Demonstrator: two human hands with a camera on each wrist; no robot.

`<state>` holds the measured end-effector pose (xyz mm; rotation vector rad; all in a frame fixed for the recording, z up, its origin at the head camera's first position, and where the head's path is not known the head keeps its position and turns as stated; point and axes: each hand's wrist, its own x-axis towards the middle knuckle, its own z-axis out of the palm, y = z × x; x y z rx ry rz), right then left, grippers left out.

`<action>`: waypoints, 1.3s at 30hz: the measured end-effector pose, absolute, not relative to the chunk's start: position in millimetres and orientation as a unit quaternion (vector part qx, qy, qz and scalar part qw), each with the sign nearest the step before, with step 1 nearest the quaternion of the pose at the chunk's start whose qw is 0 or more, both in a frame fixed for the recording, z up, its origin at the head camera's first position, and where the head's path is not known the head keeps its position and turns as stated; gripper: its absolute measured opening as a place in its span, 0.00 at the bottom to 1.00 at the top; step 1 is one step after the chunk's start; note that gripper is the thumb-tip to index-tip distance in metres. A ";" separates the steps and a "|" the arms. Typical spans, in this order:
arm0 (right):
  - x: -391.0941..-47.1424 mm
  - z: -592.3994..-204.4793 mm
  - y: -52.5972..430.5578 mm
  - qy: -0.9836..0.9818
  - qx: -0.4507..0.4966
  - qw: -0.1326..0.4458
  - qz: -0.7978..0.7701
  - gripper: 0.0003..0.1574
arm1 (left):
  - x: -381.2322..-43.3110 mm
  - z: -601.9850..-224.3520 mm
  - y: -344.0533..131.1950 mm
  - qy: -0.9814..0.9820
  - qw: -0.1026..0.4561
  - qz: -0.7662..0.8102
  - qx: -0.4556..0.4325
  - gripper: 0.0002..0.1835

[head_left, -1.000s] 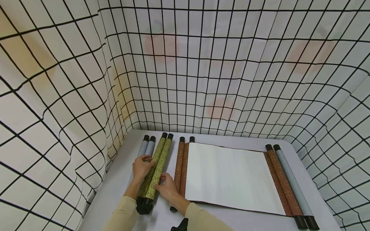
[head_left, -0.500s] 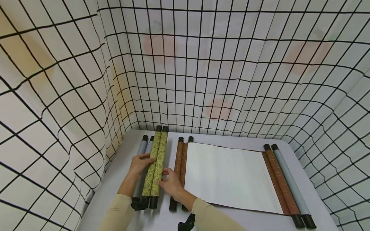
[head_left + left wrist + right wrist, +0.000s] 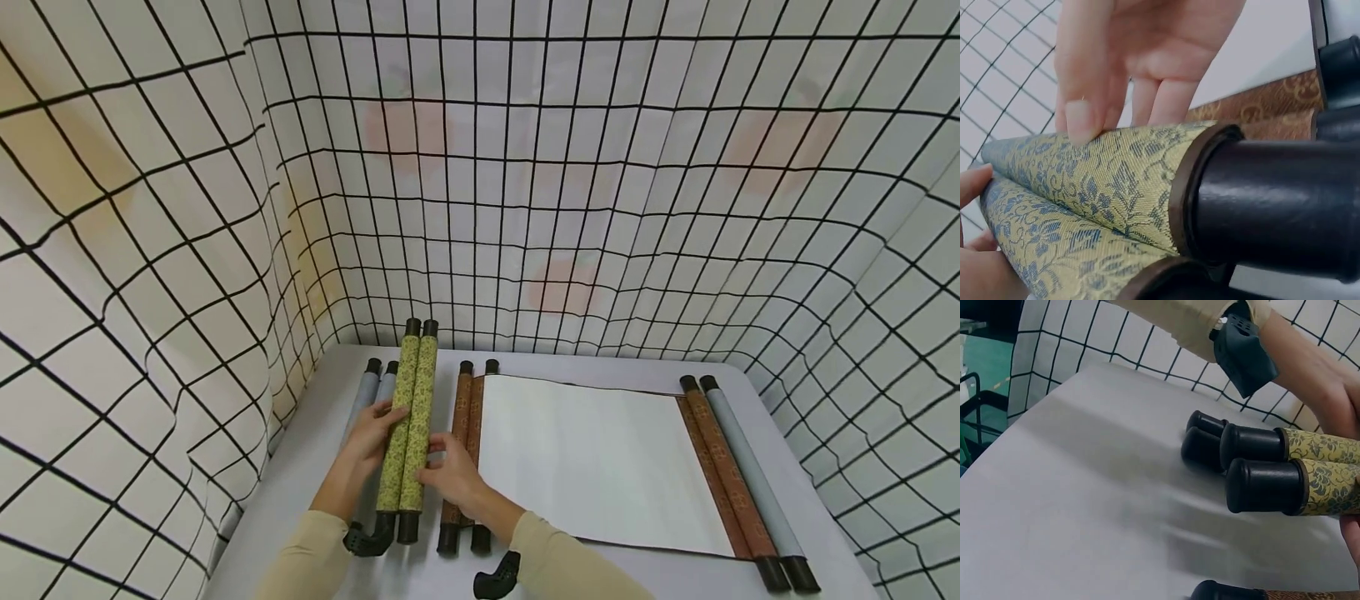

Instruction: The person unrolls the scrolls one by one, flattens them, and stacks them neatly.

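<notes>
Pushed the yellow scroll farther back and turned it straighter since a second ago; now gripping it with left hand and right hand, apparently off the table, between the grey scroll and brown scroll. Could part the two rolls and unroll, or drop onto the grey, from a slack pinch on either outer side. Could also clip the brown if swung right.
</notes>
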<state>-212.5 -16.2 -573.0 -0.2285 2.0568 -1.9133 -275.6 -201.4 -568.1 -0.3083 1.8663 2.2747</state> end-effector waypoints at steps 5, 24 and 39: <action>-216.2 -570.6 -6.4 0.721 -0.085 0.148 -0.672 0.33 | -275.2 -564.0 -189.9 0.594 0.084 0.792 -0.111 0.31; -223.2 -552.0 26.8 0.757 -0.075 0.109 -0.640 0.35 | -281.8 -549.8 -150.2 0.583 0.063 0.805 -0.097 0.27; -223.3 -544.4 61.7 0.773 -0.064 0.090 -0.625 0.31 | -285.1 -542.8 -110.8 0.573 0.089 0.810 -0.082 0.27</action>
